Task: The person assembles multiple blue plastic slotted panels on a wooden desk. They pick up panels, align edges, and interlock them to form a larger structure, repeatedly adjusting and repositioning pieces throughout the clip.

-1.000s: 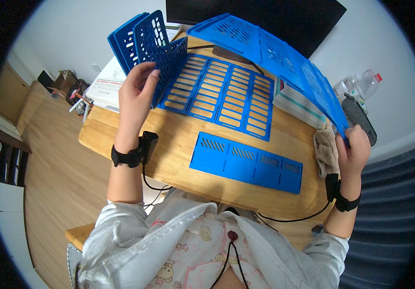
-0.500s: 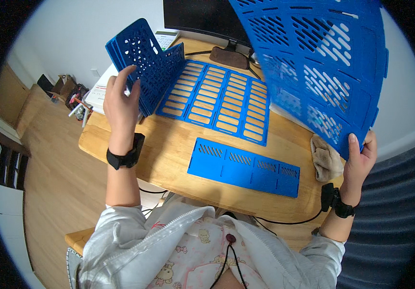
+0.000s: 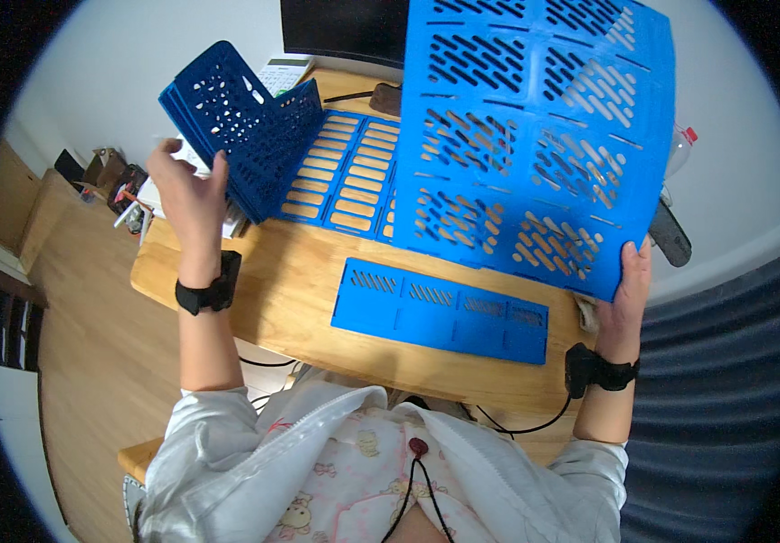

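Wooden desk | right hand: clamped on panel (blue, slotted) | left hand: spread

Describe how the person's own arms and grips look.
The left grip and right grip are ungloved. Both arms wear black wrist straps; the right one shows a boxy black module with a black cable. Pale grey sleeves end on the forearms.
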`<state>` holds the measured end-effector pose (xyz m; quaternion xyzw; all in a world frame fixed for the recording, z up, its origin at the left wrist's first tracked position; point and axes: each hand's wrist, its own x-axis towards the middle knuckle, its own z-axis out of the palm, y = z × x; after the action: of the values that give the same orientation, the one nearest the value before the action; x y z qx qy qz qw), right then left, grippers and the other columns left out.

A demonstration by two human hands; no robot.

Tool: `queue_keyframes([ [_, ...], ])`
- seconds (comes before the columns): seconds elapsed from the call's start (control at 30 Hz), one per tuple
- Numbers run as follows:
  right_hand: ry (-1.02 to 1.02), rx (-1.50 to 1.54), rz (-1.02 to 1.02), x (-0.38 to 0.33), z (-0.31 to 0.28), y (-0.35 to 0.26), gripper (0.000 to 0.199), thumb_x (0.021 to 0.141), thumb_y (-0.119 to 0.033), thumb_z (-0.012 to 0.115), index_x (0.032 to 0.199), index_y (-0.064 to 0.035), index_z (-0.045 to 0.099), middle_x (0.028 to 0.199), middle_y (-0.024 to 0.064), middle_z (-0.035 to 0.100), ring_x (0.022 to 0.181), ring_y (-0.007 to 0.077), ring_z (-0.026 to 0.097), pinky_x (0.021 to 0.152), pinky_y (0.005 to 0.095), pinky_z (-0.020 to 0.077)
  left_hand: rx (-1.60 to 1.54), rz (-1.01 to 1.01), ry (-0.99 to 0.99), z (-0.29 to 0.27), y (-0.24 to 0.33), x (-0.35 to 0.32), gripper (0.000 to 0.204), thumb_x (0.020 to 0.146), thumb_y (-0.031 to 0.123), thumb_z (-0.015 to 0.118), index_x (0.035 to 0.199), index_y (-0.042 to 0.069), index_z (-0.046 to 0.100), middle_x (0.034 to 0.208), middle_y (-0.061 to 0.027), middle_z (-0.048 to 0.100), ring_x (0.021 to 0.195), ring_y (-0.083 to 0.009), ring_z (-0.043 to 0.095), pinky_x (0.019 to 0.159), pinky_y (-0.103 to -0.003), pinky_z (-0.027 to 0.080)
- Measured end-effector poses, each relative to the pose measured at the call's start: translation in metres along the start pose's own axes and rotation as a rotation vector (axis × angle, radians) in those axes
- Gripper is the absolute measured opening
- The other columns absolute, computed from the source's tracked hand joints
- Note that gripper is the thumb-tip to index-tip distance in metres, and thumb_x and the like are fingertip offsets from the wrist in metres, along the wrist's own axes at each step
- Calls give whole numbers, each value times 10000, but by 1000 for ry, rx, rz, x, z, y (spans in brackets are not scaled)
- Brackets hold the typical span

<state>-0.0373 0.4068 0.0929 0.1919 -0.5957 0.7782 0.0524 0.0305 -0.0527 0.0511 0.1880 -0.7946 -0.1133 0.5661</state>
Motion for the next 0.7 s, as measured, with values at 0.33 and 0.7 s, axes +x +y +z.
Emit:
queue_keyframes([
  [0.33, -164, 139, 129, -9, 10, 22, 377, 905, -180, 480, 1229, -2, 406, 1156, 133, 539, 1012, 213, 558, 848, 337, 483, -398, -262, -247, 19, -32, -2, 251, 829, 205, 608, 963, -8, 625, 690, -82, 616, 588, -91, 530, 539, -239, 415],
  [0.7, -96, 277, 274, -28, 27, 38, 207, 872, -137, 546, 1057, -48, 522, 1031, 77, 595, 889, 147, 583, 774, 308, 501, -433, -395, -350, 19, -37, -4, 233, 847, 167, 589, 958, -37, 609, 719, -54, 618, 608, -71, 516, 561, -219, 421],
])
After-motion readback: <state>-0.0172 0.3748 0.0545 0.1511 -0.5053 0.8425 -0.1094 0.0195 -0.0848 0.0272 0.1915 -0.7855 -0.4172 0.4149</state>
